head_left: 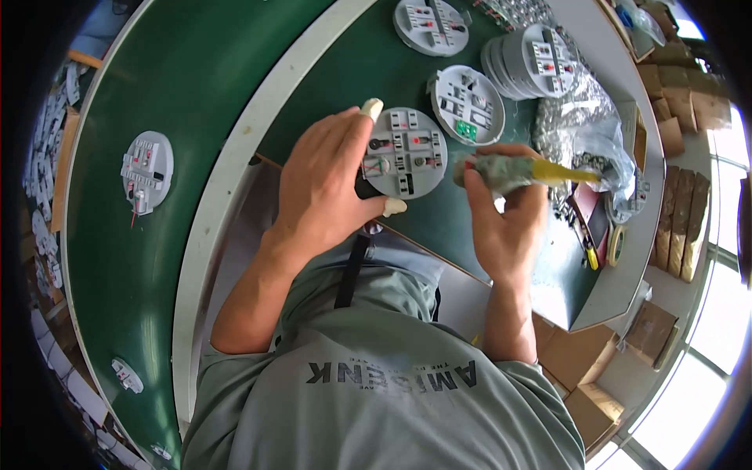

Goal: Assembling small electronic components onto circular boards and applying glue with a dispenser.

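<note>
A round grey plastic disc (425,171) with black slots, red parts and small fittings lies on the green worktop in front of me. My left hand (319,182) spans its left side, fingers spread, with pale finger cots on the index finger and thumb tips. Those tips are at the disc's upper and lower rim; whether they press on it I cannot tell. To the right of the disc, my right hand (505,215) is closed around a tool with a greyish-green body and yellow tapered end (507,171). The tool is tilted sideways, its working tip partly hidden and blurred.
Beyond the disc lie a round grey housing (446,119) with a green board, another disc (431,27) and a disc stack (501,72). Silvery bags (576,110) and hand tools (589,249) lie at the right. A green conveyor belt (211,86) at left carries another assembly (147,171).
</note>
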Action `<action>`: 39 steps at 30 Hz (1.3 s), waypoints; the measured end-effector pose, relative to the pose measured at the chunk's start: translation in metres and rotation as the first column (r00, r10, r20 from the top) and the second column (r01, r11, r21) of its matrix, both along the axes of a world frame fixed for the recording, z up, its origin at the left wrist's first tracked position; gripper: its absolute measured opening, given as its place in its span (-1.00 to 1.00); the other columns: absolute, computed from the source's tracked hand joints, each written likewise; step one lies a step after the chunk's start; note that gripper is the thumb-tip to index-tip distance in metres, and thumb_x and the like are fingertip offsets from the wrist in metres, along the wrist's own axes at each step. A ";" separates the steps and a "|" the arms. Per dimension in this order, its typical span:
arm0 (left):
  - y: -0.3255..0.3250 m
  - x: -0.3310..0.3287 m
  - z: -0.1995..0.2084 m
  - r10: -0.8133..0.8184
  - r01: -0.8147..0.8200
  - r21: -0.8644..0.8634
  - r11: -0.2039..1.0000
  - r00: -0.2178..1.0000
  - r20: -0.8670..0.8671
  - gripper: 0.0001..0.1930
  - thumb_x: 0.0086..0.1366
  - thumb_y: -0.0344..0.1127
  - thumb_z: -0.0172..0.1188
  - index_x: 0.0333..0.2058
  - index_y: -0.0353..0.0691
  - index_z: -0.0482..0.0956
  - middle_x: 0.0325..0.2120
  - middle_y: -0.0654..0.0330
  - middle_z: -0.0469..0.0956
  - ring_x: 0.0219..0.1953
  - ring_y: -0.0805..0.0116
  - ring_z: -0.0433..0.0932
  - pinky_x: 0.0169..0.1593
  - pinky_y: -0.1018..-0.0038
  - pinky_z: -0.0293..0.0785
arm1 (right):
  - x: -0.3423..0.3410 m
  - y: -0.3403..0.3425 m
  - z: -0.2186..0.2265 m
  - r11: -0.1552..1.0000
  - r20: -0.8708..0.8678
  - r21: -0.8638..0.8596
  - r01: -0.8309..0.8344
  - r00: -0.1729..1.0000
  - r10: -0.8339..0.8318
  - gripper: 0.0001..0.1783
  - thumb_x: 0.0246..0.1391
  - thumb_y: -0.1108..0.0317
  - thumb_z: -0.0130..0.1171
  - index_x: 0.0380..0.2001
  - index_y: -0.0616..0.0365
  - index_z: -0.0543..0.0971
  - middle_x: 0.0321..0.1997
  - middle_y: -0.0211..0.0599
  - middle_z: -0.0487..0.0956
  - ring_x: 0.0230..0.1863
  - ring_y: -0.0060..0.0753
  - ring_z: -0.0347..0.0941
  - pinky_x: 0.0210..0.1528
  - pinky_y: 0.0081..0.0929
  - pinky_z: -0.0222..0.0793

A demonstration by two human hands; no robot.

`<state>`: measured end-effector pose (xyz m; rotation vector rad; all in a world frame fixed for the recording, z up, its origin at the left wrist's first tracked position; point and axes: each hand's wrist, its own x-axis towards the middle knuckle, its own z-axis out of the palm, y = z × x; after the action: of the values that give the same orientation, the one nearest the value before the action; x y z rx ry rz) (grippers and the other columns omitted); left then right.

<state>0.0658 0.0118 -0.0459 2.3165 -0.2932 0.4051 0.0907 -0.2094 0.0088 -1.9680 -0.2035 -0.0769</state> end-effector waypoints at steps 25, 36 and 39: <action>-0.004 0.021 0.005 -0.043 0.043 -0.002 0.999 0.992 -0.120 0.23 -0.26 -0.26 0.74 0.44 -0.32 0.28 0.27 -0.09 0.49 0.35 -0.11 0.43 0.40 0.06 0.35 | -0.015 -0.063 0.012 0.818 -0.238 -0.556 0.148 0.915 -0.326 -0.51 0.10 0.45 0.51 0.09 0.19 0.57 -0.05 -0.05 0.74 -0.17 -0.25 0.73 -0.16 -0.36 0.58; -0.010 0.043 -0.003 -0.108 0.116 0.085 0.990 0.989 -0.097 0.25 -0.26 -0.13 0.76 0.43 -0.35 0.28 0.26 -0.13 0.50 0.38 -0.07 0.42 0.48 0.01 0.26 | 0.022 -0.005 -0.002 0.860 0.157 -0.505 -0.069 0.973 0.171 -0.71 0.11 0.53 0.45 -0.06 0.14 0.78 -0.15 -0.25 0.71 -0.21 -0.27 0.66 -0.22 -0.39 0.56; -0.010 0.043 -0.006 -0.105 0.110 0.069 0.992 0.992 -0.065 0.22 -0.28 -0.13 0.76 0.40 -0.37 0.32 0.23 -0.12 0.53 0.36 -0.07 0.45 0.48 0.01 0.27 | 0.027 0.005 -0.019 0.899 0.096 -0.427 -0.094 0.984 0.148 -0.74 0.10 0.55 0.44 -0.10 0.16 0.79 -0.18 -0.25 0.70 -0.26 -0.31 0.66 -0.24 -0.40 0.56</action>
<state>0.1089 0.0016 -0.0515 2.3661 -0.4066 0.2736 0.1174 -0.2048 -0.0103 -2.3790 -0.4581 -0.0807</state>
